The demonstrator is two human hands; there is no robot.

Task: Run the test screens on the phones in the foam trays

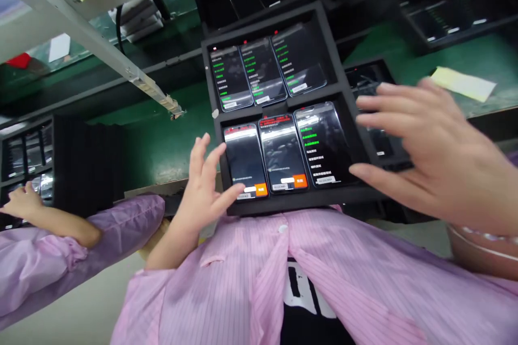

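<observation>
left hand (pixel 198 194) and right hand (pixel 429 145) open, holding nothing; black rectangular foam tray (pixel 307 202) of lit black smartphones (pixel 283 153) just under the fingers (pixel 388 118): a stray brush could shift one.

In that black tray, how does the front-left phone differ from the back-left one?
The front-left phone has an orange button at its lower corner; the back-left phone shows none. The front-left phone's screen looks mostly dark under a white glare band, while the back-left phone's shows lines of green text. Both lie lit in the black tray.
</observation>
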